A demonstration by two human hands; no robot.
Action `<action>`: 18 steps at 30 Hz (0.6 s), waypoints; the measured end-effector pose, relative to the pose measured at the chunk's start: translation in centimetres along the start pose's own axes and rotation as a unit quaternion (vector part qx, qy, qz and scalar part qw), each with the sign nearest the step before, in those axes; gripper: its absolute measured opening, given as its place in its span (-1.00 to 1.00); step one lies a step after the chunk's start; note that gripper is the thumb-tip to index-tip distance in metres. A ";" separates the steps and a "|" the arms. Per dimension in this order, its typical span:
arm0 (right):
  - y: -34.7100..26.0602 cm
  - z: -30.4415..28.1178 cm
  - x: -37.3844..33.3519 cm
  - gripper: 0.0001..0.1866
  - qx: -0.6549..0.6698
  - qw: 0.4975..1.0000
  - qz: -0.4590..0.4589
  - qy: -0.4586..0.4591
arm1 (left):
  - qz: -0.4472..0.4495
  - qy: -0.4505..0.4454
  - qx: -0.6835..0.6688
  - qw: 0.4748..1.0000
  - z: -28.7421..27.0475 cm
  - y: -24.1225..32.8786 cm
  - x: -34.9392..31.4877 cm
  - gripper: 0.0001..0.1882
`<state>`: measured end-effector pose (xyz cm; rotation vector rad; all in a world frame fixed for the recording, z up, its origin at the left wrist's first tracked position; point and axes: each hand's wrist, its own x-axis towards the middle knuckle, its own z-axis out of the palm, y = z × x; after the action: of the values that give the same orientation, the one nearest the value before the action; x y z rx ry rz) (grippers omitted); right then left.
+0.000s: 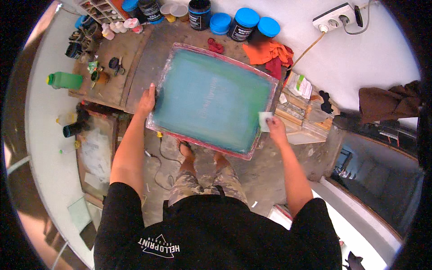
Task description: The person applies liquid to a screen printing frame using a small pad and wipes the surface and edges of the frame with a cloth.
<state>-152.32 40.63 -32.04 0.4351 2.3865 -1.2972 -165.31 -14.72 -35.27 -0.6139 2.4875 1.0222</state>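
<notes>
A screen-printing frame (pixel 189 103) with blue-green mesh and a red-edged border is held tilted before me, over the front of the workbench. Faint pale lettering marks the middle of its mesh. My left hand (pixel 147 101) grips the frame's left side, thumb up along the edge. At the right side, my right hand (pixel 276 128) pinches a small white piece (pixel 264 121), paper or cloth, against the frame's lower right border. Whether those fingers also grip the frame itself, I cannot tell.
Several blue-lidded tubs (pixel 246 18) line the back of the workbench (pixel 139 67). Orange cloth (pixel 270 51) lies at the back right, a small red rag (pixel 215 46) beyond the frame. A green bottle (pixel 67 80) stands left; wooden frames (pixel 292 118) lean right. A cable (pixel 161 162) trails across the floor.
</notes>
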 end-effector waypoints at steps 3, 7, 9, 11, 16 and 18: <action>2.3 1.6 0.4 -0.73 0.219 0.969 0.084 0.073 | -0.030 -0.018 -0.073 0.997 0.6 -0.6 1.5 0.07; -0.1 4.4 -0.5 -0.70 0.412 0.891 0.145 0.120 | -0.057 -0.113 -0.261 0.957 0.1 -2.7 1.2 0.01; 0.8 3.3 -1.4 -0.70 0.360 0.918 0.122 0.117 | -0.007 -0.086 -0.227 0.970 0.2 -1.7 0.0 -0.08; 1.3 2.4 -2.7 -0.71 0.341 0.922 0.139 0.120 | 0.037 -0.081 -0.232 0.969 -0.7 -0.5 -2.7 -0.08; 1.5 -1.2 -6.3 -0.57 0.298 0.948 0.088 0.071 | 0.015 -0.051 -0.281 0.958 -8.4 2.3 -13.0 -0.15; -2.1 -2.5 -5.0 -0.52 0.299 0.951 0.057 0.044 | -0.016 -0.041 -0.354 0.934 -12.3 3.3 -18.2 -0.17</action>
<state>-149.36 41.26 -26.89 0.7983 1.9520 -1.9698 -154.06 -17.07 -16.21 -0.7807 1.9820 1.9016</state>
